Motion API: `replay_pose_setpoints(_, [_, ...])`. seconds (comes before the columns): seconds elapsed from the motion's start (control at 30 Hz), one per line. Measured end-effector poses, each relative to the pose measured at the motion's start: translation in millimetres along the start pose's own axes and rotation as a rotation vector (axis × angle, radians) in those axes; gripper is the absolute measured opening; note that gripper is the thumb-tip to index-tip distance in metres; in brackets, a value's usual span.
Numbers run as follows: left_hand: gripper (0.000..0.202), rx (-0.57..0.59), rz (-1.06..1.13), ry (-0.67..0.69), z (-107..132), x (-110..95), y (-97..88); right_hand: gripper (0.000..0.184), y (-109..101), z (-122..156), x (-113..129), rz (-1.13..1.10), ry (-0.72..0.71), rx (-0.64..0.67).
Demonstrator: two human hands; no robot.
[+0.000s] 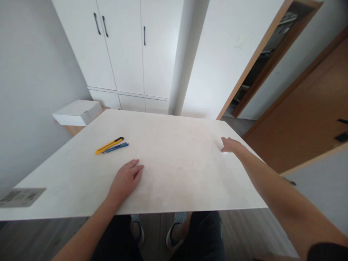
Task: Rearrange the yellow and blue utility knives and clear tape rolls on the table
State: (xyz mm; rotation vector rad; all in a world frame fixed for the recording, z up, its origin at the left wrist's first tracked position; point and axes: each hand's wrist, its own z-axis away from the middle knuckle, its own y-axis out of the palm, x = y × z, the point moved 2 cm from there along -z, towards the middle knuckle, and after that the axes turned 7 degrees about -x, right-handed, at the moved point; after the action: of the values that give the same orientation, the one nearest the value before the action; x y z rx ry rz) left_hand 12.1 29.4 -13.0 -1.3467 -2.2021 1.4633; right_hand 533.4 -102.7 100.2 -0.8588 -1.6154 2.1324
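Observation:
My left hand point(125, 181) lies flat on the white tabletop point(174, 152) near its front edge, fingers stretched out; a small dark patch shows beside the thumb, perhaps only shadow. Beyond it, to the left, a yellow utility knife point(108, 145) with a black end rests next to a blue pen point(116, 147). My right hand point(230, 145) reaches far out to the table's right side. Its fingers are curled down at the surface, and a tiny bit of white shows under them, too small to name.
A white box point(78, 112) stands past the table's far left corner. At the front left lies a grey printed label point(23, 197). White cupboards point(125, 50) rise behind the table. On the right are a doorway point(261, 61) and a brown wooden door point(304, 108).

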Motion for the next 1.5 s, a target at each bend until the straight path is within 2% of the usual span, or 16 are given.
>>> replay_pose_setpoints(0.07, [0.037,0.002,-0.012,-0.003,-1,-6,-3.2,0.057,-8,9,31,-0.028,-0.099,-0.077])
replay_pose_setpoints(0.13, [0.034,0.011,-0.020,-0.013,-2,-11,-6.2,0.046,-14,22,80,-0.115,-0.282,-0.128])
replay_pose_setpoints(0.27, [0.030,0.019,-0.010,-0.051,-3,-17,-11.4,0.035,-26,62,211,-0.292,-0.654,-0.119])
replay_pose_setpoints(0.37, [0.029,0.018,0.024,-0.081,-2,-19,-14.3,0.030,-42,87,313,-0.300,-0.865,-0.154])
replay_pose_setpoints(0.47, [0.029,0.016,0.062,-0.107,-1,-19,-15.4,0.031,-66,95,401,-0.269,-0.972,-0.232])
replay_pose_setpoints(0.53, [0.028,0.012,0.075,-0.115,-1,-18,-15.4,0.034,-83,92,448,-0.223,-0.985,-0.298])
replay_pose_setpoints(0.6, [0.027,0.009,0.084,-0.119,-1,-18,-15.3,0.035,-98,85,486,-0.152,-0.997,-0.352])
replay_pose_setpoints(0.7, [0.028,0.007,0.091,-0.136,-1,-18,-16.2,0.038,-111,74,527,-0.041,-1.055,-0.387])
replay_pose_setpoints(0.8, [0.028,0.001,0.092,-0.152,-1,-17,-19.0,0.036,-113,67,550,0.050,-1.144,-0.345])
replay_pose_setpoints(0.9, [0.031,-0.005,0.086,-0.140,-1,-17,-22.1,0.029,-110,65,560,0.092,-1.177,-0.312])
replay_pose_setpoints(1.03, [0.031,-0.002,0.075,-0.105,-2,-15,-22.0,0.030,-106,69,547,0.007,-1.059,-0.349])
replay_pose_setpoints(1.1, [0.031,0.013,0.083,-0.095,-2,-14,-19.0,0.030,-100,71,521,-0.068,-0.963,-0.367])
replay_pose_setpoints(1.17, [0.033,0.021,0.088,-0.081,-1,-13,-14.8,0.029,-88,72,477,-0.135,-0.875,-0.390])
replay_pose_setpoints(1.27, [0.034,-0.006,0.053,-0.038,0,-9,-8.0,0.029,-59,73,376,-0.173,-0.720,-0.402])
replay_pose_setpoints(1.43, [0.039,-0.029,0.028,0.028,0,-1,2.1,0.034,2,78,157,-0.111,-0.346,-0.292])
replay_pose_setpoints(1.5, [0.042,-0.019,0.020,0.035,-1,2,4.2,0.034,21,82,80,-0.075,-0.167,-0.232])
